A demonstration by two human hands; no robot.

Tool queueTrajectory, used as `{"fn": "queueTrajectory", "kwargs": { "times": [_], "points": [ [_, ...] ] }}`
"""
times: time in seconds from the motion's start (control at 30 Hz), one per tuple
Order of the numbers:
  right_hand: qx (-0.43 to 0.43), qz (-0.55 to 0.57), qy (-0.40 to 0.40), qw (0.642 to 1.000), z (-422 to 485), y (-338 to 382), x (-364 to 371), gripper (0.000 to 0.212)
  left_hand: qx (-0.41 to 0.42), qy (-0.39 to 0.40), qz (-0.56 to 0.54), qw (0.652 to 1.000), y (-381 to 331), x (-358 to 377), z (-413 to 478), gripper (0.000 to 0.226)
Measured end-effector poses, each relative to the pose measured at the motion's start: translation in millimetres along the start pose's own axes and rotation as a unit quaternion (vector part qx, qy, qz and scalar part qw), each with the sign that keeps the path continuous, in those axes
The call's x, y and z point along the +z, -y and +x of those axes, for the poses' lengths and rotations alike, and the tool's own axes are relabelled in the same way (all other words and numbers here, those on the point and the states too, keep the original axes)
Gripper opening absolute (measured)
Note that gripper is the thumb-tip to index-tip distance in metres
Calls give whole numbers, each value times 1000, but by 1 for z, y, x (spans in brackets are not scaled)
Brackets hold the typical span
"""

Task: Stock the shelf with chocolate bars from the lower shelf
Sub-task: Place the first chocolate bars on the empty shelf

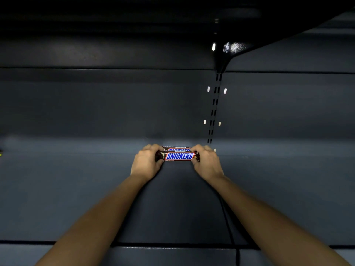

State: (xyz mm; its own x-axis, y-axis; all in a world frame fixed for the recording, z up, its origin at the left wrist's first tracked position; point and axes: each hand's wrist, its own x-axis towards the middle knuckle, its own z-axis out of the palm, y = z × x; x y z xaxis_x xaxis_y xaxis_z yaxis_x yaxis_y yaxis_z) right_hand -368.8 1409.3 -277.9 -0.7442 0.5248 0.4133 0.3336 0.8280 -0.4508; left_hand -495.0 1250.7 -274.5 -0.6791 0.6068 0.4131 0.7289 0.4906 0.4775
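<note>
Two Snickers chocolate bars point(179, 156) lie side by side, lengthwise left to right, far back on the dark grey shelf point(76, 189). The nearer bar shows its full blue logo; the one behind it point(178, 149) is partly hidden. My left hand point(147, 163) grips the bars' left ends with curled fingers. My right hand point(206, 162) grips their right ends the same way. Both forearms reach in from the bottom of the view.
A slotted upright point(214, 106) runs down the back panel just right of the bars. A black bracket point(228, 52) carries the shelf above at top right. The shelf's front edge point(172, 244) crosses the bottom. A small yellow object point(1, 153) shows at the far left edge.
</note>
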Motion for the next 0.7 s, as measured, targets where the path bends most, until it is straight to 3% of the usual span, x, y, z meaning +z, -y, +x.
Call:
{"fn": "queueTrajectory", "kwargs": {
  "times": [0.2,0.4,0.7],
  "points": [
    [-2,2,-1,1000,1,1,0,23,-20,-3,-34,999,0,0,0,35],
    [3,-4,-4,1000,-3,5,-2,26,-18,1,6,1000,-6,-1,-5,37],
    [53,-28,-29,998,-27,6,-22,34,58,-70,81,993,-40,3,-17,32]
  ]
}}
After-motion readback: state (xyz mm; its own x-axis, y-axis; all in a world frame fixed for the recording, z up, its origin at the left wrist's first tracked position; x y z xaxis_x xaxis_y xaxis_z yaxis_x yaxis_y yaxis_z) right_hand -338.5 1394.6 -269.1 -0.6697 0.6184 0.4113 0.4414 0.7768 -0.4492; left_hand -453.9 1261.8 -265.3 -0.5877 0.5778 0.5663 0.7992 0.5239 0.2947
